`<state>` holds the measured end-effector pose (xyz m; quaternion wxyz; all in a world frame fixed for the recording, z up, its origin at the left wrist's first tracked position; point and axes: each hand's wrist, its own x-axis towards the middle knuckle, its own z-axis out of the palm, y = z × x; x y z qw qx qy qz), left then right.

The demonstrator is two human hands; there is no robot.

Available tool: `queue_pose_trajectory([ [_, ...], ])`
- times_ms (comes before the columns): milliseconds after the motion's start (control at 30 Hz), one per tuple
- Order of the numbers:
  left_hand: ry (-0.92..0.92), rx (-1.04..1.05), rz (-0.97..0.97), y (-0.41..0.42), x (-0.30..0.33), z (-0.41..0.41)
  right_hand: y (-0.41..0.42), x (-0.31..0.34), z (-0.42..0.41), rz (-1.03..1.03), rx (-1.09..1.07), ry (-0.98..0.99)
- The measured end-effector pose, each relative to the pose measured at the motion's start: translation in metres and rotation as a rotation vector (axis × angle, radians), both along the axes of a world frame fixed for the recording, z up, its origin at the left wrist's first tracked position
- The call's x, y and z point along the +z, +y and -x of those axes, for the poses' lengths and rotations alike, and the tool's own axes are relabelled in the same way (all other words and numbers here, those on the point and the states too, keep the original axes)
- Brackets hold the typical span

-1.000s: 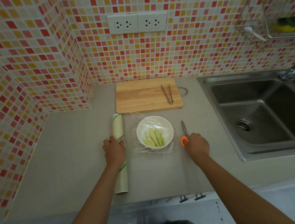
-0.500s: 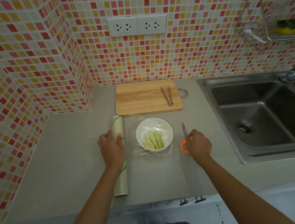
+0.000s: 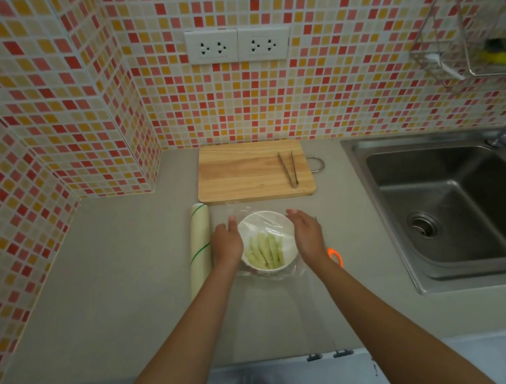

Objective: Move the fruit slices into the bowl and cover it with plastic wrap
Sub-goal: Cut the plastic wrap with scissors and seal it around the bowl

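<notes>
A white bowl [image 3: 267,225] stands on the grey counter with several pale green fruit slices [image 3: 266,252] inside. A sheet of clear plastic wrap [image 3: 276,277] lies over the bowl and spills onto the counter around it. My left hand [image 3: 227,244] rests flat against the bowl's left side and my right hand [image 3: 306,236] against its right side, fingers together and pointing away from me. Whether the fingers pinch the wrap is hidden. The plastic wrap roll [image 3: 200,245] lies lengthwise just left of my left hand.
Orange-handled scissors [image 3: 335,255] lie right of the bowl, mostly hidden by my right forearm. A wooden cutting board [image 3: 244,171] with metal tongs [image 3: 289,170] sits behind the bowl. A steel sink [image 3: 448,202] is at the right. Tiled walls stand behind and left.
My left hand left the wrap roll and my right hand left the scissors. Both came in to the two sides of the wrapped bowl.
</notes>
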<state>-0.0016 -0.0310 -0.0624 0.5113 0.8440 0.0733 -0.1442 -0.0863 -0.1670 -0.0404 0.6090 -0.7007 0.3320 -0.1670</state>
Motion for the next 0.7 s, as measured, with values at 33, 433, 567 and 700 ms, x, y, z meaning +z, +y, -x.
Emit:
queue_pose_trajectory([
  [33, 0.009, -0.004, 0.012, 0.000, -0.001, -0.001, -0.002, -0.001, 0.001, 0.006, -0.030, 0.000],
  [433, -0.093, 0.007, 0.109, -0.005, -0.006, 0.000, -0.003, -0.011, -0.011, -0.013, 0.043, -0.005],
  [567, -0.192, -0.022, 0.088, -0.003, -0.010, 0.005, -0.004, -0.017, -0.010, -0.007, 0.060, -0.013],
  [700, -0.180, -0.025, 0.143, -0.001, -0.012, 0.004, -0.007, -0.020, -0.010, -0.018, 0.077, -0.016],
])
